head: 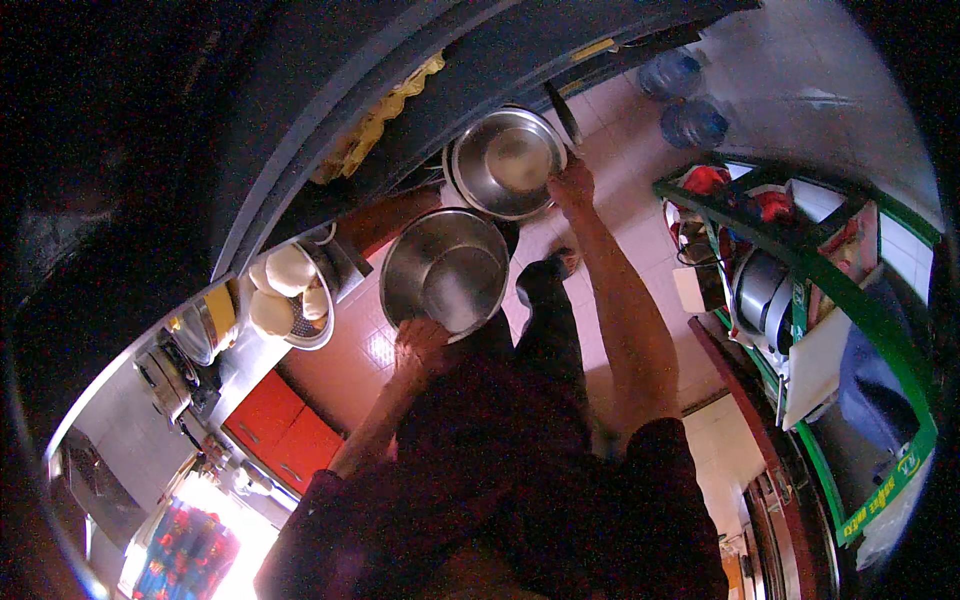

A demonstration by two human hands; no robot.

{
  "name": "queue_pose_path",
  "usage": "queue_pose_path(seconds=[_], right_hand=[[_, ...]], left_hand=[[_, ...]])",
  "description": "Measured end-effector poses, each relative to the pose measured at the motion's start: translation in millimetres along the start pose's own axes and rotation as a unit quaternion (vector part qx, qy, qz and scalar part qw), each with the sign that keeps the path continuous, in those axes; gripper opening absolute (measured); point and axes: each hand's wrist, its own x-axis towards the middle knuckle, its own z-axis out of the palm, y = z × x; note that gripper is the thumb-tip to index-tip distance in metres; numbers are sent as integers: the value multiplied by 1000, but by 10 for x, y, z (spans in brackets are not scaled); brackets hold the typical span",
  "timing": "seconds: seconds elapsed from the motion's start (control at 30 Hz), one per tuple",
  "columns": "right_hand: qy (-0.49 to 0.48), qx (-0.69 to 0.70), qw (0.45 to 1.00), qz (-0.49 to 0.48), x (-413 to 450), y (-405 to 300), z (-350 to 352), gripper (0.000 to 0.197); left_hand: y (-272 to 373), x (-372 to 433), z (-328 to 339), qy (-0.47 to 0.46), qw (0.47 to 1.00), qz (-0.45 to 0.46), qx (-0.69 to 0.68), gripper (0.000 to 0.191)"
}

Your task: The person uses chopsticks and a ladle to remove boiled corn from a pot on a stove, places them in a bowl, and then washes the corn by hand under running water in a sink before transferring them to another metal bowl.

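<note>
My left hand grips the near rim of a deep stainless steel pot, whose inside looks bare. Ahead and to the right, my right hand holds the right rim of a second steel pot. This one seems nested in or stacked on another metal vessel, as a second rim shows around it; its pale round bottom is visible. The two pots lie close together, their rims nearly meeting. Both thumbs and fingertips are partly hidden in the dim light.
Left, a colander of pale round items stands on the steel counter above red cabinet doors. Dark shelving curves ahead. At right stands a green-framed rack with pans; large water bottles stand on the tiled floor.
</note>
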Motion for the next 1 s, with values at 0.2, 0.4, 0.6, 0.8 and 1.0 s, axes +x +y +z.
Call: queue_pose_path(seconds=[0.2,0.4,0.6,0.8,1.0], right_hand=[[-37,18,997,-73,268,-171,294,49],[-47,149,987,-29,293,-917,468,40],[281,-66,892,-347,775,-994,1213,55],[-57,322,944,36,736,-1276,1291,60],[-70,142,986,50,1063,-758,1815,78]], left_hand=[[-97,13,9,38,999,5,-36,24],[-11,148,-144,31,998,-17,-42,25],[67,344,-290,25,997,-27,-70,30],[114,366,-242,17,998,-53,-27,27],[5,394,-236,3,998,-45,-48,21]])
